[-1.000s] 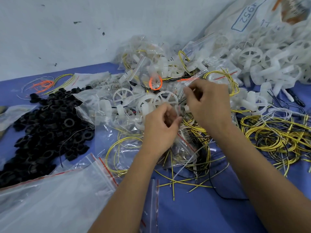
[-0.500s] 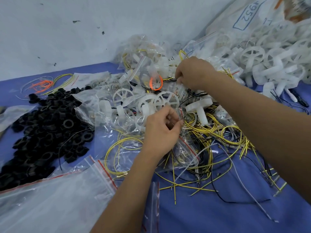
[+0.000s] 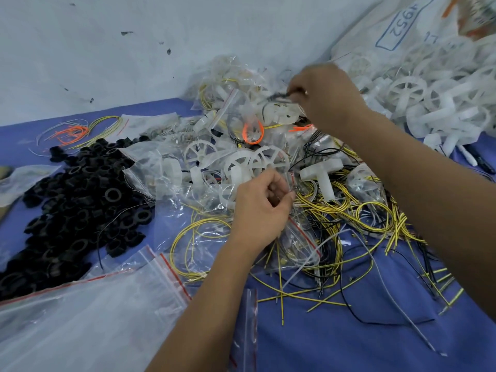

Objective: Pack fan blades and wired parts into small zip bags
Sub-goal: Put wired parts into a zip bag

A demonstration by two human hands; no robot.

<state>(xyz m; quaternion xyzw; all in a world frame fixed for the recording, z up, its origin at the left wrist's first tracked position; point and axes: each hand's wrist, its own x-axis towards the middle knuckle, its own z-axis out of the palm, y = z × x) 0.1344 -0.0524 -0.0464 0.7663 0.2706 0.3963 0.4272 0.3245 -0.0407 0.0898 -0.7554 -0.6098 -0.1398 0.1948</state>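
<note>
Head view: left hand [image 3: 261, 208] pinches a small zip bag [image 3: 298, 237] open on the table [image 3: 335, 342]; right hand [image 3: 323, 95] pinches black wires [image 3: 276, 97] from the far pile. Best to coil the wires before feeding them in.

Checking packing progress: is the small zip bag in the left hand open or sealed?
Cannot tell. The left hand pinches the small zip bag at its top, and its fingers hide the mouth; only the red zip strip along one edge shows.
</note>
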